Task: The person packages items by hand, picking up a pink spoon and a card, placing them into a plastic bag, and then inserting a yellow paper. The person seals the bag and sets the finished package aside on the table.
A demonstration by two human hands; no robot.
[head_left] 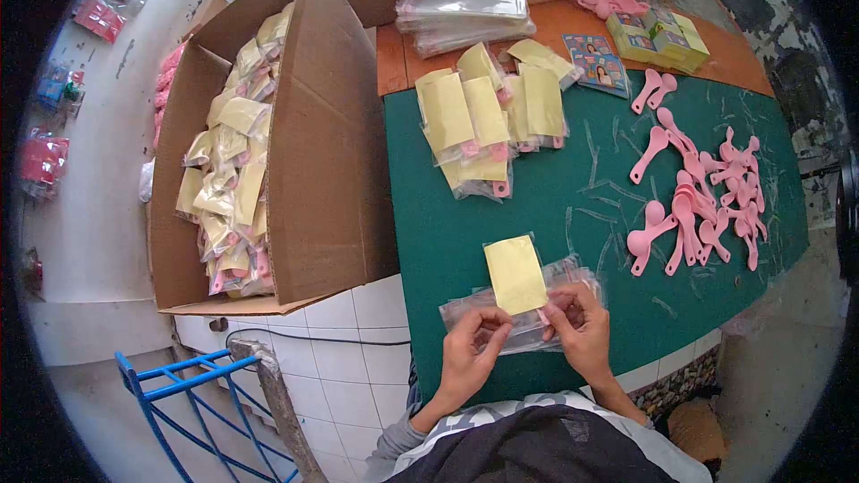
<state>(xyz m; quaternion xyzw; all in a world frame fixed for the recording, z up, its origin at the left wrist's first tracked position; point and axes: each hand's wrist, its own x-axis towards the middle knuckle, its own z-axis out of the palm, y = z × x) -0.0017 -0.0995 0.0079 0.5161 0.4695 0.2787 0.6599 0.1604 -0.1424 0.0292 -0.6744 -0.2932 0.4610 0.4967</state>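
Note:
A clear plastic bag with a pale yellow card in it is between my hands, over the near part of the green table top. My left hand is closed, thumb and forefinger pinching the bag's lower left corner. My right hand is closed at its lower right corner, where a bit of pink shows by the fingertips. Under both hands lie flat empty clear bags. To the right is a loose heap of pink measuring spoons. Beyond my hands are filled bags with yellow cards.
On my left stands a tall open cardboard box holding many filled packets. At the table's back are stacked clear bags, printed cards and card stacks. Clear plastic strips litter the green surface. A blue metal rack stands lower left.

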